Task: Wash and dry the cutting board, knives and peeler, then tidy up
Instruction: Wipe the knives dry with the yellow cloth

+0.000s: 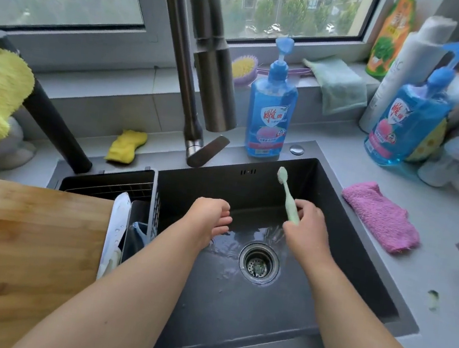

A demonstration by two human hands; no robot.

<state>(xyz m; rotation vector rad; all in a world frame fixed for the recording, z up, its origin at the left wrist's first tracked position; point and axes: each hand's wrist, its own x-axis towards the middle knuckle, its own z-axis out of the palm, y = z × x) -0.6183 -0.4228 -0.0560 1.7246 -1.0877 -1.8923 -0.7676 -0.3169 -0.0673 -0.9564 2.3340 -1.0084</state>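
From your head view, your right hand (pixel 304 230) grips a green toothbrush (pixel 288 196) over the dark sink (pixel 358 249), bristles up. Your left hand (pixel 210 221) hangs loosely curled, holding nothing. The cutting board (pixel 23 249) lies left of the sink, beside a white knife (pixel 116 226) standing in the rack.

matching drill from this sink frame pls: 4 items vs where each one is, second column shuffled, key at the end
Items:
1. toothbrush
2. pink cloth
3. yellow sponge
4. cutting board

Places:
A. on the counter behind the sink, left of the faucet
B. on the counter right of the sink
C. left of the sink, beside the rack
D. held in the right hand over the sink

Pairs: 1-D, 2-B, 3-A, 4-C
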